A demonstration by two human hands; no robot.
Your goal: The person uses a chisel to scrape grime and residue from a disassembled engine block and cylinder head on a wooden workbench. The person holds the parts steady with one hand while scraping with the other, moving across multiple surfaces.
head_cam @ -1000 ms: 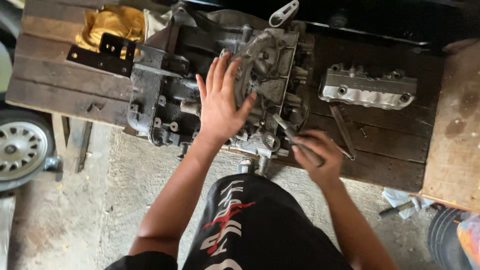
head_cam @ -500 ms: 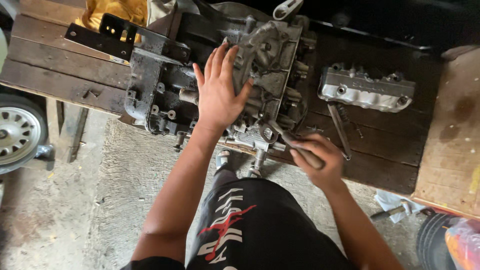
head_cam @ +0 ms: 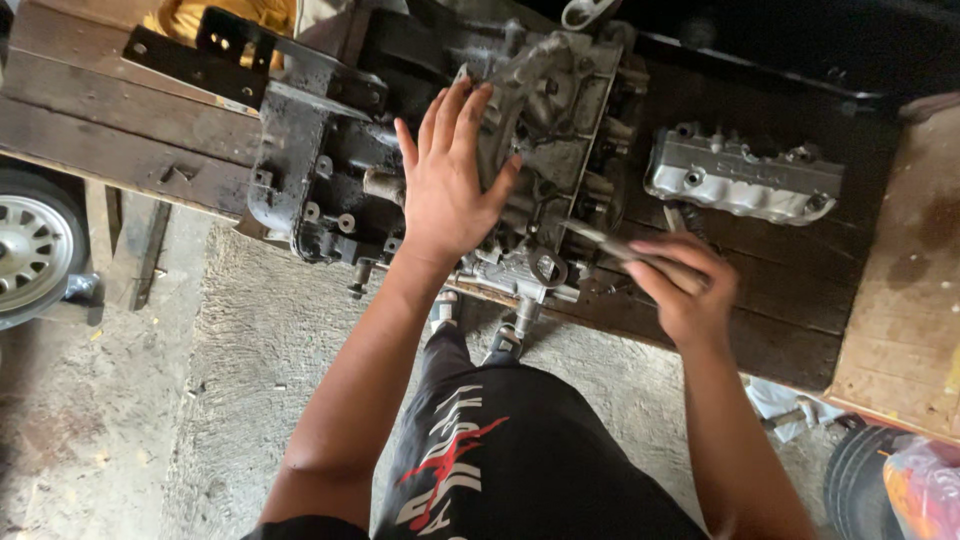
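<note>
While my left hand point(head_cam: 450, 185) lies flat and spread wide on the engine casing point(head_cam: 440, 150), my right hand point(head_cam: 685, 290) is curled shut around the handle of a slim metal tool point(head_cam: 625, 250). From the right hand the casing lies toward ten o'clock, and the tool's long axis runs along that same line, its tip reaching in at the casing's lower right edge. The left hand is already touching the casing, so it is plainly the nearer one; the right stays off to the side, joined to the work only through the tool. The casing's own long axis runs from nine o'clock to three o'clock across the dark wooden table point(head_cam: 780, 300). At three o'clock of it, apart from both hands, sits a silver valve cover point(head_cam: 745, 180). At eight o'clock a car wheel point(head_cam: 30, 250) stands on the floor. Compared with half a second ago, my hands have kept their places on casing and tool; only my head has tipped, sliding everything lower in view.
</note>
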